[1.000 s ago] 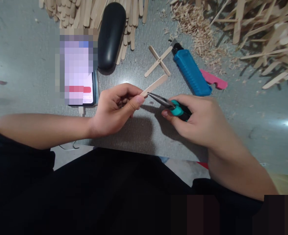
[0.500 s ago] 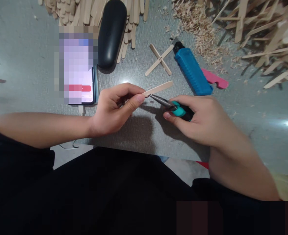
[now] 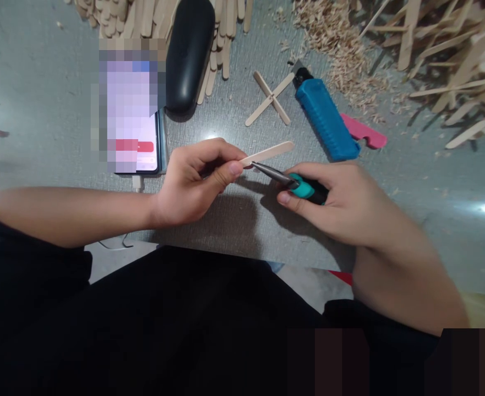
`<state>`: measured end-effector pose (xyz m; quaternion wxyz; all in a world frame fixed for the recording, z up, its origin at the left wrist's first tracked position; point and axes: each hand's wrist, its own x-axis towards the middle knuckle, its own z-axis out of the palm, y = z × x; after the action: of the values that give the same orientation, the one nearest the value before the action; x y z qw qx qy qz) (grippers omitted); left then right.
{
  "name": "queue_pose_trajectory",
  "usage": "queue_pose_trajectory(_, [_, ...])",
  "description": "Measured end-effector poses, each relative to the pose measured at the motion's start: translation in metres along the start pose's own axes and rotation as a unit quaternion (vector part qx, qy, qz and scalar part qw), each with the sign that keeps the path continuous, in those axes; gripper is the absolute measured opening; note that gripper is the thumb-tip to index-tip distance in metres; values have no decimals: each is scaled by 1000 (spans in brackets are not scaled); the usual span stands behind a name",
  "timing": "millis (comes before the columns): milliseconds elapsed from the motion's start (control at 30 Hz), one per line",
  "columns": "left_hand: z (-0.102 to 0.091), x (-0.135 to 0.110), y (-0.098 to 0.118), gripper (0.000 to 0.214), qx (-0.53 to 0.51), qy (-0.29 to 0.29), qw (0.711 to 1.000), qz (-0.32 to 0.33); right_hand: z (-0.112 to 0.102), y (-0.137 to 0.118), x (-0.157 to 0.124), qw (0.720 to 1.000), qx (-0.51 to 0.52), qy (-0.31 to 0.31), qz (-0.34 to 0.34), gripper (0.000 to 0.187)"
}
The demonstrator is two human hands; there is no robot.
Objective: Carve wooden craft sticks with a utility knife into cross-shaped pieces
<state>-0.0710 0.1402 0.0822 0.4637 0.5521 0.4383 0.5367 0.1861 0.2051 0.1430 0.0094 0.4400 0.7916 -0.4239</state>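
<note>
Between the thumb and fingers of my left hand (image 3: 205, 179) is a pale wooden craft stick (image 3: 273, 153), its rounded free end pointing right and slightly away from me. My right hand (image 3: 337, 201) is closed around needle-nose pliers (image 3: 285, 179) with teal and black handles. The tip of the pliers meets the near edge of the stick, close to my left thumb. Whether the jaws grip the wood I cannot tell. Beyond my hands lie two craft sticks joined as a cross (image 3: 271, 97).
A blue utility knife (image 3: 328, 118) with its blade out lies beside a pink piece (image 3: 368, 132). Wood shavings (image 3: 333, 47) and a heap of sticks (image 3: 452, 60) are at the back right. A black case (image 3: 190, 58) rests near stacked sticks (image 3: 228, 33) and a plugged-in phone (image 3: 153, 126).
The stick's free end has shifted very slightly right and toward me. The pliers' tip stays at the stick's edge. Both hands keep their holds.
</note>
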Motion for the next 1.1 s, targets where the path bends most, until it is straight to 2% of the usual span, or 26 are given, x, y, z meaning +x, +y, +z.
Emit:
queue_pose_trajectory(200, [0,2,0,40,-43,-23,998,-34,0,0,-4,999,35,-27,17,28])
queue_pose_trajectory(333, [0,3,0,42,-78,-42,996,-32,1,-6,-4,995,83,-55,19,31])
queue_pose_trajectory(433, [1,3,-4,41,-100,-53,993,-15,2,-8,-1,982,158,-100,32,41])
queue_pose_trajectory(533, [3,1,-9,36,-129,-49,990,3,4,-6,0,939,281,-191,56,51])
queue_pose_trajectory(633, [5,1,-10,34,-131,-34,991,13,6,-3,-1,869,406,-276,61,56])
queue_pose_trajectory(700, [5,0,-10,34,-127,-28,991,23,8,-3,-4,825,469,-304,79,54])
queue_pose_trajectory(767, [5,0,-9,35,-121,-22,992,17,8,-3,-5,810,492,-307,89,51])
queue_pose_trajectory(833, [4,-1,-8,36,-115,-22,993,0,8,-5,-6,834,461,-294,74,54])
queue_pose_trajectory(900, [4,-2,-8,37,-113,-25,993,-23,8,-7,-5,891,380,-240,64,57])
queue_pose_trajectory(967, [3,-2,-8,36,-121,-31,992,-35,9,-9,-5,946,279,-147,74,57])
queue_pose_trajectory(1000, [3,-2,-8,35,-125,-35,991,-36,10,-10,-6,960,244,-114,82,57])
queue_pose_trajectory(1033, [3,-1,-8,34,-131,-38,990,-29,11,-11,-6,963,235,-106,85,58])
queue_pose_trajectory(1100, [3,-1,-9,35,-138,-45,989,-2,11,-12,-7,946,272,-159,79,61])
